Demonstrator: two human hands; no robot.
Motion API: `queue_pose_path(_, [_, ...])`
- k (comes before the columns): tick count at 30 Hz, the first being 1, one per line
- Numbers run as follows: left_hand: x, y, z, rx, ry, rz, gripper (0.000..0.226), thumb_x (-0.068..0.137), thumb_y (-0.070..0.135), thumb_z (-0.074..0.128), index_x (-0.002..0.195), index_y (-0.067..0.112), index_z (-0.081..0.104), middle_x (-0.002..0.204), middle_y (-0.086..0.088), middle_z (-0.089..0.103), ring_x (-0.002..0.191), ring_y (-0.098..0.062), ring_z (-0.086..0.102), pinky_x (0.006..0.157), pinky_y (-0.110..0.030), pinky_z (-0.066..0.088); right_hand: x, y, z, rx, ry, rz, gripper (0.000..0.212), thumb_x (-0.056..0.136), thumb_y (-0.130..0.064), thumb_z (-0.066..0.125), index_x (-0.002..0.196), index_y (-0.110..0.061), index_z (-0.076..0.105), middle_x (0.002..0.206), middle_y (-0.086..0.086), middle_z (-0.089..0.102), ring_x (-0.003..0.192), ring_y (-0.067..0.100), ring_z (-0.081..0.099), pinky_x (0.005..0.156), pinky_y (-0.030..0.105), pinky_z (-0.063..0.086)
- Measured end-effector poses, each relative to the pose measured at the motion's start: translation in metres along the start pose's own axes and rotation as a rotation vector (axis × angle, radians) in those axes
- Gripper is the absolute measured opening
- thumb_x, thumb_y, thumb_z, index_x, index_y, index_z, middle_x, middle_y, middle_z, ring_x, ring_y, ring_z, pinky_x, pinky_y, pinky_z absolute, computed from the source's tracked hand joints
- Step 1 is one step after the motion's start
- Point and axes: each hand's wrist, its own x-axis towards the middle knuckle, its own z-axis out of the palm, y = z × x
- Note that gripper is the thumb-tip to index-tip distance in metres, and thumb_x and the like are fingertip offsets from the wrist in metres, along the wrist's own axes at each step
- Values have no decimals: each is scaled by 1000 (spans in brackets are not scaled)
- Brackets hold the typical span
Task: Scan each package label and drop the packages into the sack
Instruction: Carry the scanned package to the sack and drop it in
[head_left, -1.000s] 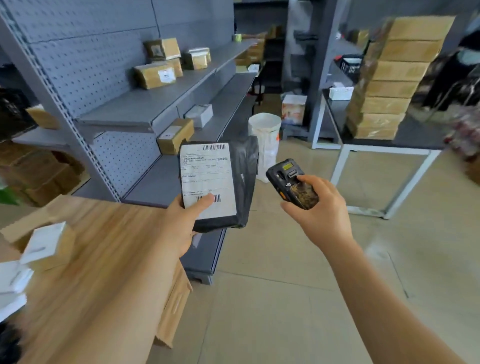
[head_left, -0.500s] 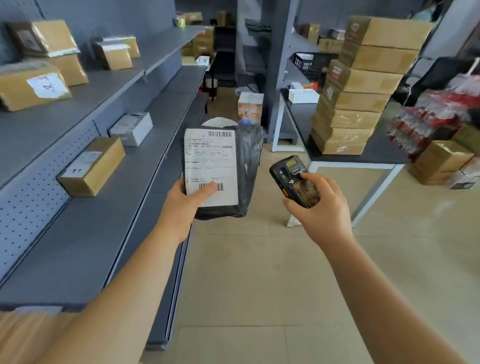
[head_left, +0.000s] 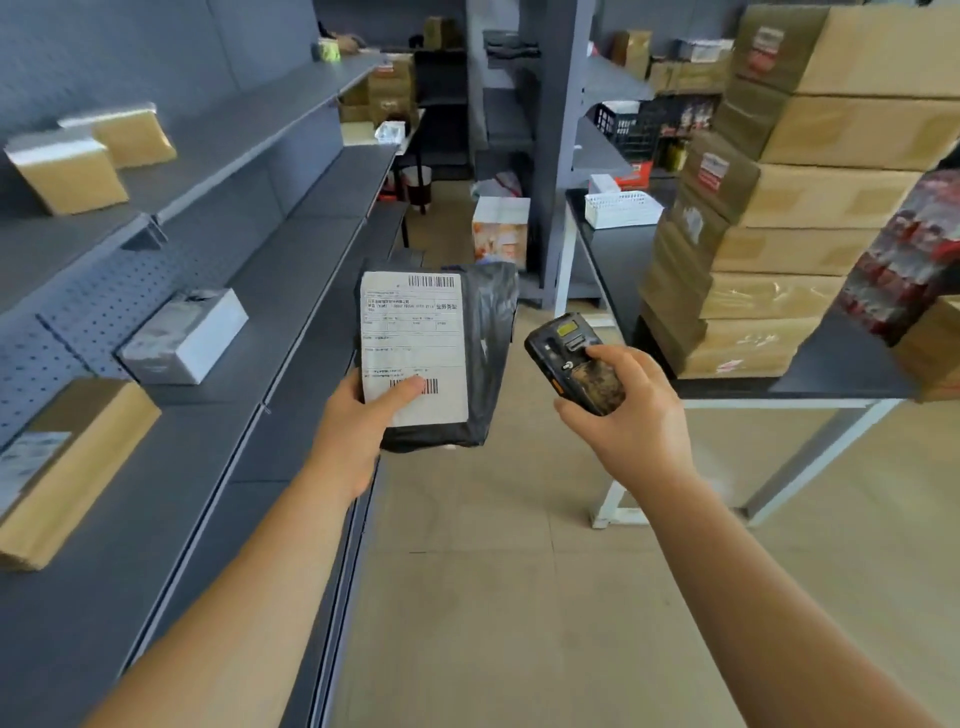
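You are holding a black plastic mailer bag (head_left: 483, 358) upright in front of you, over the floor beside the grey metal shelving (head_left: 291, 291). Your left hand (head_left: 358, 421) is pinching its lower left corner, thumb lying on the white paper shipping label (head_left: 413, 343) and partly covering the lower barcode. Your right hand (head_left: 623, 415) is curling round a black handheld scanner (head_left: 574, 361), thumb resting on its face, just to the right of the bag and not touching it.

To scan well, you are probably best aiming at the upper barcode, which is showing whole, or sliding your thumb off the lower one. Keeping the label flat and facing the scanner's window should be helping, since the soft bag is likely to be buckling.

No sack is showing in this view, so you are needing to find it before dropping the bag. On the black bench (head_left: 831, 374) to your right, a white slotted plastic basket (head_left: 621, 208) is sitting; what it is holding cannot be told.
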Motion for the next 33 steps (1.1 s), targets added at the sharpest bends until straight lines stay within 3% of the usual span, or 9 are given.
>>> queue_pose_path(6, [109, 13, -11, -11, 160, 4, 27, 85, 13, 74, 108, 26, 66, 101, 5, 77, 95, -16, 73, 77, -35, 57, 123, 1, 81, 49, -123, -110, 58, 72, -34, 83, 126, -29, 60, 125, -12, 55, 99, -3, 46, 83, 20, 41])
queue_pose_path(11, [213, 8, -38, 14, 228, -12, 30, 84, 17, 75, 112, 26, 67, 105, 5, 76, 97, -15, 71, 83, -34, 56, 210, 9, 164, 67, -191, -98, 59, 70, -33, 83, 124, -33, 60, 123, -16, 55, 92, -4, 46, 79, 19, 38])
queue_pose_path(16, [340, 6, -49, 6, 224, -57, 26, 86, 16, 74, 108, 26, 67, 104, 4, 76, 94, -14, 72, 78, -32, 56, 301, 21, 232, 41, -189, -29, 57, 71, -33, 83, 124, -34, 60, 123, -18, 53, 90, -7, 42, 77, 15, 36])
queue_pose_path(22, [485, 8, -37, 51, 180, -84, 24, 84, 21, 77, 105, 29, 68, 104, 8, 76, 99, -16, 71, 93, -44, 55, 406, 52, 287, -10, -176, 101, 58, 74, -40, 80, 126, -36, 56, 115, -26, 44, 95, 3, 50, 82, 24, 43])
queue_pose_path(25, [542, 0, -24, 64, 174, -137, 35, 77, 29, 81, 109, 29, 68, 106, 7, 75, 101, -18, 71, 94, -49, 54, 445, 77, 310, 12, -179, 133, 57, 73, -34, 81, 125, -32, 58, 114, -22, 46, 95, 1, 49, 85, 24, 43])
queue_pose_path(27, [576, -10, -14, 69, 156, -154, 34, 80, 25, 81, 111, 27, 67, 107, 5, 75, 102, -19, 70, 93, -46, 55, 471, 95, 326, -26, -216, 128, 58, 73, -34, 82, 126, -28, 58, 116, -19, 48, 97, -1, 44, 85, 21, 38])
queue_pose_path(30, [636, -30, 5, 84, 187, -185, 25, 84, 17, 77, 103, 29, 67, 103, 6, 75, 99, -15, 70, 87, -36, 56, 520, 130, 358, -62, -253, 124, 60, 72, -37, 81, 127, -28, 58, 122, -12, 53, 104, 8, 49, 86, 24, 39])
queue_pose_path(33, [697, -50, 20, 139, 215, -218, 25, 83, 19, 79, 100, 31, 66, 101, 8, 75, 99, -14, 70, 90, -39, 56, 573, 166, 396, -55, -296, 118, 60, 72, -38, 81, 127, -29, 58, 125, -11, 53, 106, 10, 51, 82, 24, 38])
